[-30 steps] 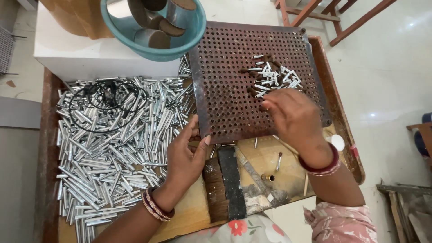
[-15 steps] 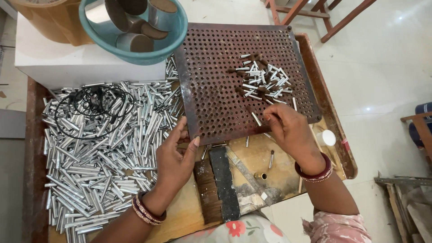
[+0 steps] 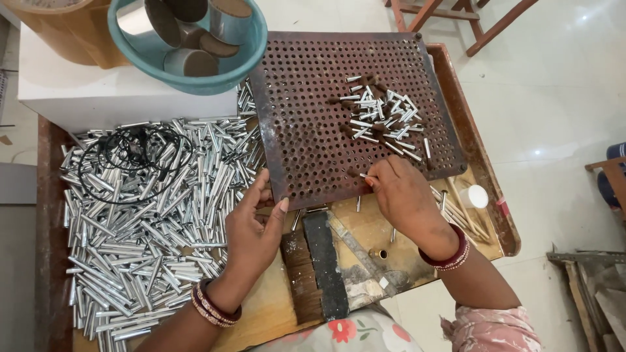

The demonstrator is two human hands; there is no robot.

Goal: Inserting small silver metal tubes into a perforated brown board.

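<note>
- On the wooden surface [image 3: 274, 313], one rusty perforated metal plate [image 3: 313, 124]: left hand [image 3: 251, 231] fingers grip its near edge.
- Right hand [image 3: 401, 195] fingers pinch one small silver pin [image 3: 366, 177].
- One heap of pins [image 3: 381, 120], too many to count.

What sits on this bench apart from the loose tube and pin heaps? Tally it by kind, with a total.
Perforated plate: 1
Teal basin: 1
White box: 1
Black wire coil: 1
Pin pinched by right hand: 1
Total: 5

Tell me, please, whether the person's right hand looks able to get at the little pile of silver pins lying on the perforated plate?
Probably yes. The right hand rests at the near edge of the perforated plate, pinching one pin, and the pin pile lies just beyond it with only bare plate between. The left hand grips the plate's near-left edge, clear of that path.
</note>
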